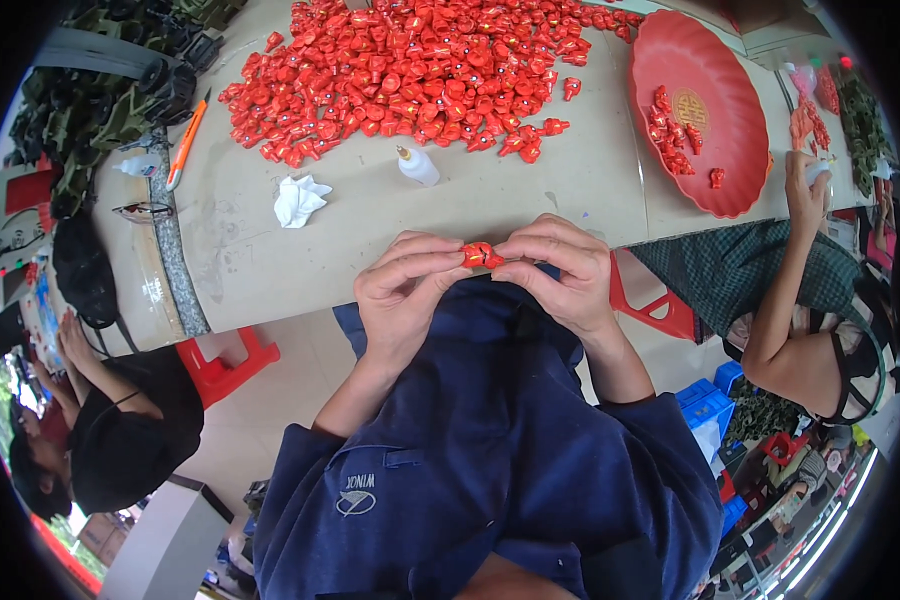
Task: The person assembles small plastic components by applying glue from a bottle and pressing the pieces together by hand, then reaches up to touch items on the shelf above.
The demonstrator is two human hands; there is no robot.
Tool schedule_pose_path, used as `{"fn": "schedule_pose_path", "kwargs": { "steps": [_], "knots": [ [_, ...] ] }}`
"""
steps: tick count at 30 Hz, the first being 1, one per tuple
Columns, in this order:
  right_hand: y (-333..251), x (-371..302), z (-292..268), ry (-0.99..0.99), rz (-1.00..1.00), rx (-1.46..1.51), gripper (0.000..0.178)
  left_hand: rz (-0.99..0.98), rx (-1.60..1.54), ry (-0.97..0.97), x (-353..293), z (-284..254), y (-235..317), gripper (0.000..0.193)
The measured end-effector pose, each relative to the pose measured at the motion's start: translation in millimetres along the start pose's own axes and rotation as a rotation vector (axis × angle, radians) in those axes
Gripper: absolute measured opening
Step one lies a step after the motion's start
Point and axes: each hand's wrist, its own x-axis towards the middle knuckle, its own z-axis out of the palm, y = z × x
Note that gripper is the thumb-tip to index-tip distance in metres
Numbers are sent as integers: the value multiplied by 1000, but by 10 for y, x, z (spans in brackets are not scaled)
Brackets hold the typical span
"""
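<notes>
Between both hands, just over the near table edge, is a small red figurine [481,255] with yellow markings. My left hand [407,285] pinches its left end between thumb and fingers. The right end is pinched the same way by my right hand [560,270]. Ahead on the table stands a small white squeeze bottle [418,166] with a narrow tip. A crumpled white tissue [300,201] lies to its left. Beyond them spreads a large heap of similar small red pieces [400,80].
At the right, a red scalloped tray [715,60] holds several red pieces. An orange utility knife [188,142] lies at the left. Co-workers sit on both sides, one with a hand [808,190] on the table's right part. Red stools [232,365] stand below the table edge.
</notes>
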Motion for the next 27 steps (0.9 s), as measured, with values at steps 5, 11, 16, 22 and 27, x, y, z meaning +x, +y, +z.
{"fn": "schedule_pose_path", "kwargs": {
  "steps": [5,11,16,22,27],
  "knots": [
    [10,-13,5,2,5,6,19,25,24,6,-1,6,-16,17],
    [17,-23,16,4,38,17,18,-28,-25,29,-22,27,11,18],
    [15,-9,71,-1,53,40,17,3,15,21,-41,-39,-7,18],
    [14,17,124,-18,24,43,17,27,42,30,-69,-98,4,17],
    [-1,14,129,-27,22,37,17,18,24,39,-86,-103,14,17]
  ]
}}
